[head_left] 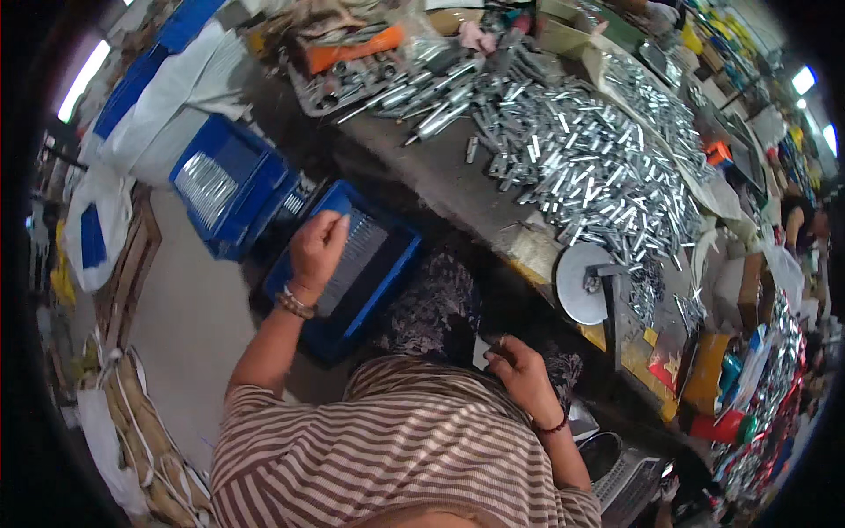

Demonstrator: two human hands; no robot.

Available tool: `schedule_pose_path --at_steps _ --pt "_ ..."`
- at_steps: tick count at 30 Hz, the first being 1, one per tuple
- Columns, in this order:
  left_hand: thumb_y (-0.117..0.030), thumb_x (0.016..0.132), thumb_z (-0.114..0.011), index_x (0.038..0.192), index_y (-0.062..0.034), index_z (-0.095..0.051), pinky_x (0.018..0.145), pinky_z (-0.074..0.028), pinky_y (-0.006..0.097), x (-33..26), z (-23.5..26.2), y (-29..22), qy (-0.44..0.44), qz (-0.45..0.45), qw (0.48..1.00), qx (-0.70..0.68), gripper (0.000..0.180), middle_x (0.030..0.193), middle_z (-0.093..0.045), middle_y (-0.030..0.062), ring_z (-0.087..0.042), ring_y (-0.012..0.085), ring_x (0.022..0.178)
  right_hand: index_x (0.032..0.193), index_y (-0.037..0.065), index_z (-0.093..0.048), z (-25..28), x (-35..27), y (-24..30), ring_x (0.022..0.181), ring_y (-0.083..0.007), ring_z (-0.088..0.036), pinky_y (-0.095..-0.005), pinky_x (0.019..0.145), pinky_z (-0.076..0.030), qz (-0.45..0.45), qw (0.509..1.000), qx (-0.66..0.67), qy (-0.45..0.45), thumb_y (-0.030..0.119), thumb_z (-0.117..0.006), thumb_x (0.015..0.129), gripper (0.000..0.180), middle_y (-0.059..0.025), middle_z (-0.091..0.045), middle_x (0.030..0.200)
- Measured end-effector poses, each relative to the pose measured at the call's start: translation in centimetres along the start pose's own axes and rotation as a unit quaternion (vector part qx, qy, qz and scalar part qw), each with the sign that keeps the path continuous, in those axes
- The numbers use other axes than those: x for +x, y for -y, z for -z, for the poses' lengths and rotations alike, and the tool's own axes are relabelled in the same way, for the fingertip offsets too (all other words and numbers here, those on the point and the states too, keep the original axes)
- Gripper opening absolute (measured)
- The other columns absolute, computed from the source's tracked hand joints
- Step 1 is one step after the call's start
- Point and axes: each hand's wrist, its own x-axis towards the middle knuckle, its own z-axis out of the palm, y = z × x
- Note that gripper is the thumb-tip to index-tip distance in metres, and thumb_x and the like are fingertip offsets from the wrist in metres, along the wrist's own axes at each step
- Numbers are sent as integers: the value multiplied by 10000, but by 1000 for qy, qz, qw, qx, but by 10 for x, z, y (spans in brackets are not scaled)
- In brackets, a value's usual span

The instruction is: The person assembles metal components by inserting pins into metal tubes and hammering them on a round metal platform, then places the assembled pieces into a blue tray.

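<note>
My left hand (317,251) is over a blue plastic bin (407,255) beside my left knee, its fingers closed together. Whatever it may hold is too small or hidden to make out. Slim silvery metal pieces (363,236) lie lined up in rows inside that bin, just right of the hand. In front of my lap, by my right thigh, my right hand (525,377) has curled fingers with the thumb against them. What is in its grip, if anything, cannot be made out. A large heap of short shiny metal tubes (581,150) covers the workbench (422,167) ahead.
Another blue bin (251,189) with silvery pieces stands farther left. On the bench are a tray of tools (339,88), an orange object (356,48) and a round grey metal disc (581,282) near its edge. White sacks (189,84) stand at the far left.
</note>
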Motion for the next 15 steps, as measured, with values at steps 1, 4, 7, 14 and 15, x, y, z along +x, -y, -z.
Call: schedule_pose_path --at_steps 1,4,7,14,15 --pt "-164 927 -751 989 -62 -696 642 -530 367 10 -13 -32 -40 -4 993 -112 131 802 -690 90 -668 250 686 1182 -25 -658 2 -1 6 843 -101 -602 -288 757 -515 10 1000 20 4 46 -679 972 222 -71 -698 941" --pt "-157 902 -775 1056 -56 -679 695 -535 352 47 -43 -132 32 -90 975 -198 208 927 -686 94 -667 213 778 1197 -23 -654 6 -3 12 842 -113 -606 -293 762 -521 42 999 25 -11 54 -683 979 233 -87 -693 941" --pt "-180 891 -785 1102 -52 -663 723 -536 367 76 -78 -188 89 -126 977 -145 274 965 -665 100 -663 229 821 1191 -20 -652 17 -11 22 824 -194 -636 -326 751 -530 64 997 7 -36 92 -712 962 261 -142 -686 970" --pt "-243 857 -808 1063 -66 -654 756 -543 431 110 -126 -196 118 -156 981 11 312 999 -684 121 -675 309 856 1205 -1 -655 71 -47 33 792 -255 -651 -353 726 -534 34 993 8 -109 130 -731 951 295 -163 -685 974" --pt "-229 856 -806 1059 -65 -654 756 -544 423 110 -126 -193 126 -149 981 1 303 982 -679 122 -670 306 842 1208 5 -657 81 -54 33 788 -230 -646 -347 720 -532 30 995 9 -95 130 -730 954 293 -151 -687 964"
